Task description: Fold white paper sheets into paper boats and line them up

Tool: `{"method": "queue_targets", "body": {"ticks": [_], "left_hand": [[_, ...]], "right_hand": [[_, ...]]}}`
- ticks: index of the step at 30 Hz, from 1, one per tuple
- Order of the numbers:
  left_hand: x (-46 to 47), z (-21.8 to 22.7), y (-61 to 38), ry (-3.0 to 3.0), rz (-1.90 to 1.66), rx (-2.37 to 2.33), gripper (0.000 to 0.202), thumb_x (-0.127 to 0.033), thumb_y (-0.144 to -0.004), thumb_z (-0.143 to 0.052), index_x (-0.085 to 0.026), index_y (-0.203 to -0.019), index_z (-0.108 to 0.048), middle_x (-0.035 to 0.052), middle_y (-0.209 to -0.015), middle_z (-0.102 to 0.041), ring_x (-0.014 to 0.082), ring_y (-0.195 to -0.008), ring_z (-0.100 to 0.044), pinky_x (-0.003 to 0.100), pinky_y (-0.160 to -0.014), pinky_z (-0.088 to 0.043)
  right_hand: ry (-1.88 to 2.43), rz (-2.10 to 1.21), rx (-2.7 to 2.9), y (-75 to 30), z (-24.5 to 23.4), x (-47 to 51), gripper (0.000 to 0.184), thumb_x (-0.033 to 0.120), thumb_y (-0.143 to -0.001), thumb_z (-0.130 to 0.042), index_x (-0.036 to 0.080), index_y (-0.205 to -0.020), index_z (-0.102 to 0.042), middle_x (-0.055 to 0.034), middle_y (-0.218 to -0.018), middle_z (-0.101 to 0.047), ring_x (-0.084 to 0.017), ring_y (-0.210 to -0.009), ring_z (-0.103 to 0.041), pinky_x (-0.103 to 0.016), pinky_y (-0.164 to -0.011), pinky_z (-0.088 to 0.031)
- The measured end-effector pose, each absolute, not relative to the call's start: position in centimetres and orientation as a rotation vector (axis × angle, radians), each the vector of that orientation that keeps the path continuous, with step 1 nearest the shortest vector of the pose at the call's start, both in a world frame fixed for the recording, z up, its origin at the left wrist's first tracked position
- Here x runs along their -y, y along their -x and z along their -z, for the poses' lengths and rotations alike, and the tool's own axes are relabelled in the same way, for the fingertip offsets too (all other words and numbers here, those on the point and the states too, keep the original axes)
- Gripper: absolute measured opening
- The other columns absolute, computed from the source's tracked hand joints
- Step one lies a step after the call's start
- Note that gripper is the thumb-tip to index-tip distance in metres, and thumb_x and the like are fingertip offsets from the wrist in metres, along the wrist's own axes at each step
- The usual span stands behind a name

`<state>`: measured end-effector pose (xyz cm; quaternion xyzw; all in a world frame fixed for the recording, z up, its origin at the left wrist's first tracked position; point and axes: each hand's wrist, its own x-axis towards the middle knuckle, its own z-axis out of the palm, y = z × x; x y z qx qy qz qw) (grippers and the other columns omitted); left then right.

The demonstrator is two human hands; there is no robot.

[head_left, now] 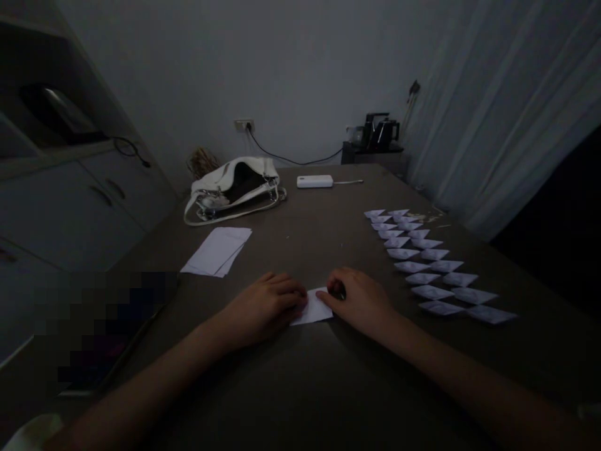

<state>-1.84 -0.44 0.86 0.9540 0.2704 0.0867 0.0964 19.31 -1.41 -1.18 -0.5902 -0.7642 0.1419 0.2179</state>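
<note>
A small white piece of folded paper (315, 308) lies on the table in front of me, between my two hands. My left hand (271, 302) rests over its left end, fingers closed together and curled down on the paper. At the opposite end, my right hand (357, 297) has its thumb on top of the paper and its fingers bent behind the edge. Both hands hide parts of the paper, so the exact folds cannot be made out. To the right stand several folded paper boats (419, 277) in two rows.
A stack of white paper sheets (218, 252) lies left of my hands. Behind it sits a white handbag (235, 188), its top open. A white power bank (314, 181) with a short cable lies at the back. Beyond the table stands a dark kettle (385, 133). A curtain (507, 94) hangs on the right.
</note>
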Motion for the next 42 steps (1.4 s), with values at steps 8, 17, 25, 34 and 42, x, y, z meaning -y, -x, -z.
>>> {"method": "queue_targets", "body": {"ticks": [8, 17, 25, 34, 42], "left_hand": [[0.5, -0.7, 1.7, -2.8, -0.257, -0.835, 0.021, -0.024, -0.089, -0.048, -0.02, -0.106, -0.06, 0.004, -0.105, -0.062, 0.0183, -0.095, -0.054, 0.033, -0.084, -0.038], [0.7, -0.6, 1.7, -2.814, -0.302, -0.829, 0.021, -0.024, -0.09, -0.046, -0.018, -0.104, -0.061, 0.0057, -0.103, -0.062, 0.0186, -0.093, -0.055, 0.032, -0.081, -0.04], [0.7, -0.7, 1.7, -2.802, -0.291, -0.821, 0.02, -0.023, -0.09, -0.047, -0.019, -0.103, -0.061, 0.0052, -0.103, -0.062, 0.0182, -0.095, -0.055, 0.032, -0.083, -0.039], [0.6, -0.6, 1.7, -2.789, -0.312, -0.81, 0.02, -0.022, -0.09, -0.047, -0.019, -0.103, -0.062, 0.0054, -0.103, -0.063, 0.0187, -0.095, -0.055, 0.033, -0.082, -0.04], [0.4, -0.5, 1.7, -2.767, -0.33, -0.805, 0.02, -0.024, -0.09, -0.047, -0.019, -0.103, -0.062, 0.0056, -0.103, -0.063, 0.0184, -0.094, -0.056, 0.033, -0.082, -0.04]], "right_hand": [[1.43, -0.508, 2.053, -18.5, 2.1, 1.2, 0.006, 0.017, -0.073, -0.063, 0.018, -0.076, -0.057, 0.0001, -0.072, -0.06, -0.013, -0.068, -0.054, -0.024, -0.059, -0.037], [1.072, -0.415, 2.381, -18.9, 1.3, 1.3, 0.007, 0.01, -0.077, -0.058, 0.017, -0.076, -0.059, -0.0018, -0.077, -0.061, -0.015, -0.078, -0.053, -0.027, -0.072, -0.039], [1.029, -0.494, 2.453, -19.2, 1.2, 1.6, 0.008, 0.015, -0.082, -0.056, 0.016, -0.083, -0.064, -0.0051, -0.085, -0.062, -0.015, -0.08, -0.057, -0.026, -0.072, -0.042], [0.996, -0.598, 2.459, -19.4, 0.9, 1.6, 0.019, 0.008, -0.082, -0.051, 0.017, -0.086, -0.067, -0.0048, -0.089, -0.063, -0.013, -0.08, -0.059, -0.024, -0.074, -0.044], [0.987, -0.6, 2.45, -19.4, 1.0, 1.6, 0.018, 0.008, -0.082, -0.052, 0.016, -0.085, -0.068, -0.0046, -0.087, -0.062, -0.012, -0.077, -0.059, -0.023, -0.071, -0.044]]}}
